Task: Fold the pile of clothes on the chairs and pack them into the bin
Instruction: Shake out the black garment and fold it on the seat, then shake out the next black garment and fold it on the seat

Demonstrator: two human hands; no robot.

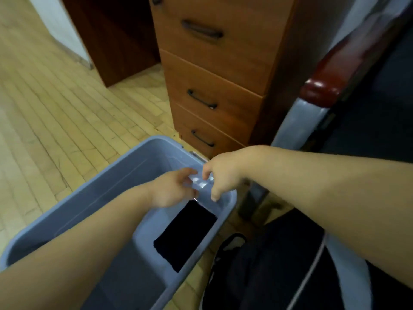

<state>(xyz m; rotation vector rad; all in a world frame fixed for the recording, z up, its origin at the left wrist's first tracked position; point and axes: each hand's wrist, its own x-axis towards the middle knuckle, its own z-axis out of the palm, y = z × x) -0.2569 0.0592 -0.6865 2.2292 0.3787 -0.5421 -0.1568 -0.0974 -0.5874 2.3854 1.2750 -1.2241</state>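
Observation:
A grey-blue plastic bin [93, 189] stands on the floor in front of me. A folded black garment [185, 236] lies flat inside it, against the right wall. My left hand [172, 189] hovers over the bin's far right corner, fingers relaxed, with nothing in it. My right hand [221, 173] hangs just to its right above the bin rim, fingers drooping loosely and holding nothing. Both hands are above the garment and apart from it. A pile of dark clothes [279, 265] with a pale stripe lies at the lower right.
A wooden drawer cabinet [219, 70] stands right behind the bin. On the right is a chair with a dark red armrest [321, 88], a grey frame and a dark seat [380, 113]. Wood-plank floor [55, 113] stretches to the left.

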